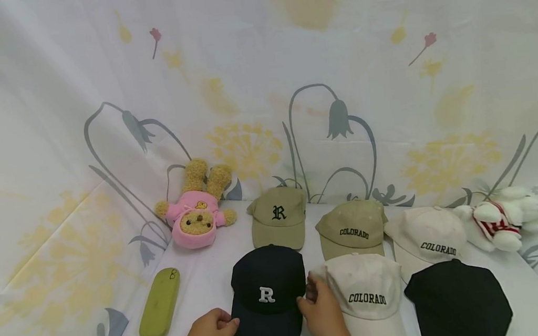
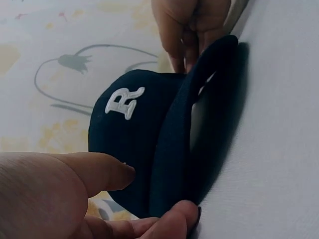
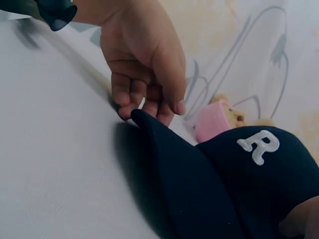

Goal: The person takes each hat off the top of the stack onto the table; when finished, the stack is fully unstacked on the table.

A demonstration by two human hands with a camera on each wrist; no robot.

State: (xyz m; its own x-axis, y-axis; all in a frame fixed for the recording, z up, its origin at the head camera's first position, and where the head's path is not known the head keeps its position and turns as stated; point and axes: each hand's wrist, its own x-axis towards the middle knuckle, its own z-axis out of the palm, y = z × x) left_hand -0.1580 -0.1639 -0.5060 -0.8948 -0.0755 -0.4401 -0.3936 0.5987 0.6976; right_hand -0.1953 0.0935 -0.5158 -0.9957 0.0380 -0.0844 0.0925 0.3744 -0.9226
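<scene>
A dark navy baseball cap with a white letter R lies brim toward me on the white surface. My left hand holds the left edge of its brim; in the left wrist view the thumb is on the near side and a fingertip reaches the brim edge. My right hand grips the cap's right side, thumb against it where crown meets brim. In the right wrist view only part of that thumb shows. A white COLORADO cap sits right beside my right hand.
Behind stand a khaki R cap, a khaki COLORADO cap and another white cap. A black cap is at right. A green case, pink-clothed plush bear and white plush toy flank them. A patterned curtain hangs behind.
</scene>
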